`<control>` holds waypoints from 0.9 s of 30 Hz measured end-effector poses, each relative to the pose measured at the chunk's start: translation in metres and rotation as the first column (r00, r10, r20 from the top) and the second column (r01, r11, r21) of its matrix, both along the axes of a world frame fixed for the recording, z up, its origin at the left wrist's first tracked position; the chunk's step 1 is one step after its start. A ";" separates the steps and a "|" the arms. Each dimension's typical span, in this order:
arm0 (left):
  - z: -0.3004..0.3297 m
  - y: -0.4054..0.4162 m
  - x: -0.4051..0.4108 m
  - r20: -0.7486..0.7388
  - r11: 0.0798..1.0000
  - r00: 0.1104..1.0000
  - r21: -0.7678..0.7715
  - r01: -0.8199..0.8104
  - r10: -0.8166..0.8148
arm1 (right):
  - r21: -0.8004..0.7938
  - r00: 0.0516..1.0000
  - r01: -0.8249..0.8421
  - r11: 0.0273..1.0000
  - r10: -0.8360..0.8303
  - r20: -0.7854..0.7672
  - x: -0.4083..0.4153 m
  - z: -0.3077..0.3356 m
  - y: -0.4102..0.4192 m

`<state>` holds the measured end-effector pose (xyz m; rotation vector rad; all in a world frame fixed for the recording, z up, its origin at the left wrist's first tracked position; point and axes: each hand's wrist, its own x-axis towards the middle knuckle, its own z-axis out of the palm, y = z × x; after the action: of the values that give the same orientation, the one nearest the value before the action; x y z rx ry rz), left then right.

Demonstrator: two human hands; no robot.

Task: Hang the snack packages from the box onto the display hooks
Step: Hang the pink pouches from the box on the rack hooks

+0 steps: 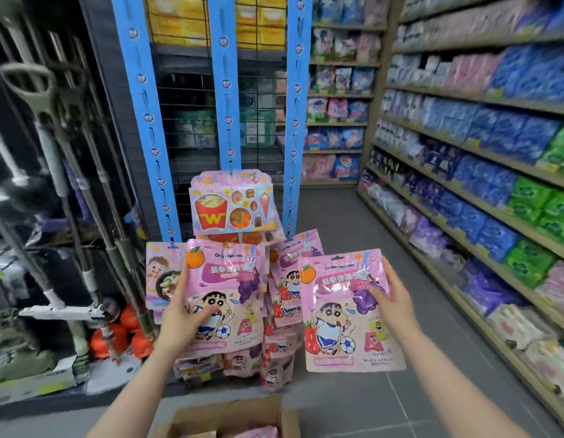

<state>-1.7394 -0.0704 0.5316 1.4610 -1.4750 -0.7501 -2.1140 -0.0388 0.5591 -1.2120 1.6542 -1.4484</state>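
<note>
My left hand [182, 314] grips a pink snack package [230, 279] with a cartoon boy, an orange and grapes printed on it, held up in front of the middle blue hook strip [225, 99]. A second identical pink package [347, 314] is gripped by my right hand [392, 303] and held lower and to the right, over the floor. Below me stands the open cardboard box [230, 412] with more pink packs inside. More such packages [287, 298] hang low on the right strip [296, 115].
A fast-food print pack [233, 203] hangs on the middle strip, and a bowl-print pack [162, 276] on the left strip [144, 115]. Mops and poles [53, 172] crowd the left. Shelves of blue, green and pink packs [482, 172] line the right aisle.
</note>
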 end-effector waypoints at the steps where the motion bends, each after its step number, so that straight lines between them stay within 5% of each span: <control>1: 0.002 0.003 -0.007 -0.004 1.000 1.000 -0.009 -0.021 0.021 | 0.003 1.000 -0.009 1.000 0.009 -0.004 -0.008 0.004 -0.004; 15: 0.009 -0.043 -0.043 -0.026 0.978 0.983 -0.097 -0.185 0.184 | 0.018 0.968 -0.250 0.968 0.249 0.040 -0.010 0.016 -0.123; 27: 0.008 -0.071 -0.040 0.101 0.914 0.912 -0.133 -0.383 0.397 | 0.018 0.887 -0.454 0.891 0.449 0.109 0.001 0.005 -0.247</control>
<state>-1.7797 -0.1418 0.5398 1.6727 -1.2348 -0.3297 -2.1131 -0.2855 0.5644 -1.3640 1.2187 -1.1526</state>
